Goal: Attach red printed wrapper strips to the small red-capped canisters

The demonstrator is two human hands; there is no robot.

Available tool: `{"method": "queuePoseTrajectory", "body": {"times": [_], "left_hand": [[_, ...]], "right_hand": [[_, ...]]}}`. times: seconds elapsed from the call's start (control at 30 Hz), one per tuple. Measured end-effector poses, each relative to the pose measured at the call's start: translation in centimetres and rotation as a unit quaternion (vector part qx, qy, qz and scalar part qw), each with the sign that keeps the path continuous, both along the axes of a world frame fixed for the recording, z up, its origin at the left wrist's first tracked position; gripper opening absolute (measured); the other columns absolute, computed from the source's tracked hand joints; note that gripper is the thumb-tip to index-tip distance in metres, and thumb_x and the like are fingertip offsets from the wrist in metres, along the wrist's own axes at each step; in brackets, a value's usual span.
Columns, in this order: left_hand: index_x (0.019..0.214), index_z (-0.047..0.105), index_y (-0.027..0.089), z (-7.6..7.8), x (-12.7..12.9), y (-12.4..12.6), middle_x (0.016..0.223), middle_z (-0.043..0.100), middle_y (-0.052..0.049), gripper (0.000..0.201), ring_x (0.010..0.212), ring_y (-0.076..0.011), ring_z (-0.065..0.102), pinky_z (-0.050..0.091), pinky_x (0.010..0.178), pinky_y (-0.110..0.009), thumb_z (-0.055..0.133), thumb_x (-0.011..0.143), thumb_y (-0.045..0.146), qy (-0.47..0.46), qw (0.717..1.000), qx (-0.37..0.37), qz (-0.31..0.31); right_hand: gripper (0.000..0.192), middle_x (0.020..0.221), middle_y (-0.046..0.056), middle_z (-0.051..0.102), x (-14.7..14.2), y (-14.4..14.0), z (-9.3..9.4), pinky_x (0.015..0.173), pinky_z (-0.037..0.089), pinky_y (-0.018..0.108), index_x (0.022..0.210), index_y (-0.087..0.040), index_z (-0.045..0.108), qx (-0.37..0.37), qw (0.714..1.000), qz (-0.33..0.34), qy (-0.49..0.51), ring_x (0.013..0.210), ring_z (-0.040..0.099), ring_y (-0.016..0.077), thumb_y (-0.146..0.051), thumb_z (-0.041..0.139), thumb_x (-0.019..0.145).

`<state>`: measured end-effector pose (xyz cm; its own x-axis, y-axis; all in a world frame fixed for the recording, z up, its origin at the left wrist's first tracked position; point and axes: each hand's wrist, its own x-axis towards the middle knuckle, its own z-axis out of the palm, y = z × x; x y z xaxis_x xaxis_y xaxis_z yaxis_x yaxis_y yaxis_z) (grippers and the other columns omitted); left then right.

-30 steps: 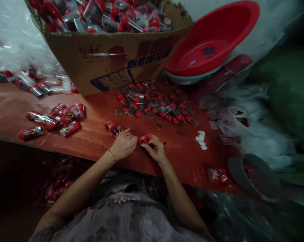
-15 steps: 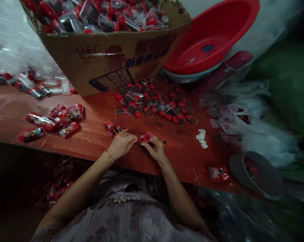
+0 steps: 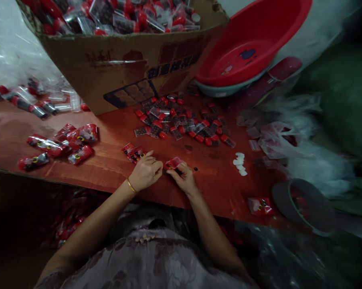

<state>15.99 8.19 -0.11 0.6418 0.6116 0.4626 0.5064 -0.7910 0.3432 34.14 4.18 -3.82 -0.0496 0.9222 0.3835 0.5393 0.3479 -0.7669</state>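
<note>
At the near edge of the red-brown wooden table (image 3: 114,168), just in front of your body, both your hands sit close together with bare wood around them. Your right hand (image 3: 183,178) pinches a small red plastic packet (image 3: 174,162) at its near end, fingers curled tight on it; the packet sticks out beyond the fingertips, low over the table. Your left hand (image 3: 145,172), with a thin gold bangle (image 3: 132,186) at the wrist, is loosely curled, its fingertips just beside the packet's left end; you cannot tell whether they actually touch it.

Room to move: clear wood runs left of your left hand as far as a loose group of filled red packets (image 3: 63,140), and a pair of flat red packets (image 3: 133,152) lies just beyond your left knuckles. Ahead of you, a scatter of small clear tubes with red caps (image 3: 181,122) covers the middle of the table, well apart from your hands. Behind it stands a big brown cardboard box (image 3: 120,68) heaped with the same tubes, and to its right a tilted red plastic basin (image 3: 253,44). To your right, a little pile of white discs (image 3: 239,162) lies near, then a single red packet (image 3: 259,205) by the near edge and a grey round bowl (image 3: 304,204) past the corner.
</note>
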Motion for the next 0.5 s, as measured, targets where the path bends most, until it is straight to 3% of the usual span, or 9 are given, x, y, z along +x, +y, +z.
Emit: {"method": "queuePoseTrajectory", "body": {"times": [0.13,0.37,0.43,0.5], "left_hand": [[0.072,0.058,0.018,-0.2,0.1,0.0,0.062,0.061,-0.003,0.016,0.065,-0.0167,0.058,0.043,0.097,-0.045,0.046,0.082,0.014,0.01,1.0,0.015,0.014],[0.072,0.059,0.018,-1.7,-0.2,-0.9,0.062,0.064,-0.004,0.015,0.063,-0.0172,0.061,0.047,0.094,-0.042,0.048,0.079,0.012,0.011,0.999,0.012,0.041],[0.083,0.061,0.017,-1.5,-0.2,-1.2,0.069,0.067,-0.004,0.013,0.068,-0.0175,0.063,0.046,0.095,-0.042,0.049,0.079,0.013,-0.033,0.997,-0.025,0.069],[0.102,0.059,0.015,-1.1,-0.2,-1.2,0.088,0.07,-0.008,0.025,0.082,-0.0196,0.065,0.045,0.096,-0.041,0.054,0.079,0.02,-0.079,0.991,-0.079,0.074]], "right_hand": [[0.022,0.077,0.002,0.065,-0.1,0.0,-0.1,0.074,0.046,0.033,0.081,-0.023,0.065,0.003,1.0,0.002,-0.021,0.076,0.059,0.0189,-0.043,0.058,0.082],[0.02,0.093,0.002,0.07,-0.5,-0.2,-0.9,0.093,0.04,0.042,0.092,-0.027,0.066,0.013,0.999,0.015,-0.038,0.092,0.062,0.0214,-0.043,0.058,0.083],[0.021,0.096,0.003,0.07,-0.5,0.0,-0.9,0.09,0.042,0.041,0.095,-0.027,0.066,0.011,0.999,0.012,-0.041,0.096,0.061,0.0222,-0.043,0.058,0.083],[0.021,0.099,0.004,0.07,-0.6,0.2,-0.8,0.089,0.043,0.041,0.097,-0.028,0.066,0.004,0.999,0.015,-0.044,0.099,0.06,0.0227,-0.042,0.058,0.083]]}}
